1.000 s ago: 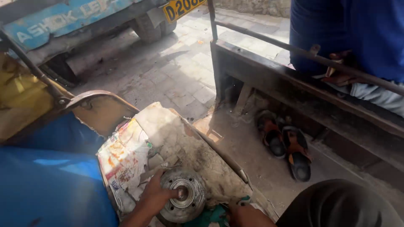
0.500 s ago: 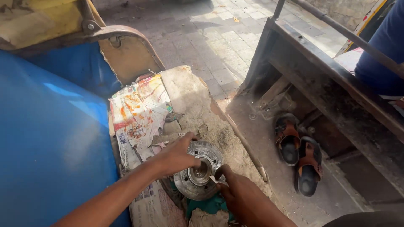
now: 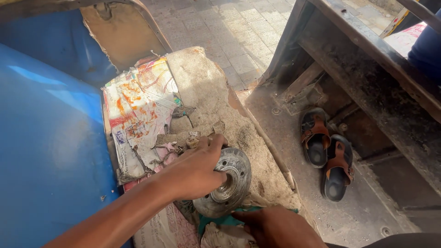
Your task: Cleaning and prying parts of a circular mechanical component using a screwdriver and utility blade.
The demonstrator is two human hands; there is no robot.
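That round metal hub [image 3: 224,183] looks heavy, stiff and greasy, so it's gripped across the rim by the left hand [image 3: 193,172] and steadied underneath by the right hand [image 3: 275,225], whose grip can't be made out.

We are at an outdoor roadside repair spot: paved blocks [image 3: 239,36], a blue vehicle body [image 3: 50,138], a worn, torn seat [image 3: 206,101] and a dusty metal floor [image 3: 294,151].

Left hand [image 3: 195,172] reaching in from lower left, forearm extended, fingers curled, palm down (thumb tucked inward). Right hand [image 3: 275,225] low at bottom edge, knuckles up, fingers pointing left, partly cropped.
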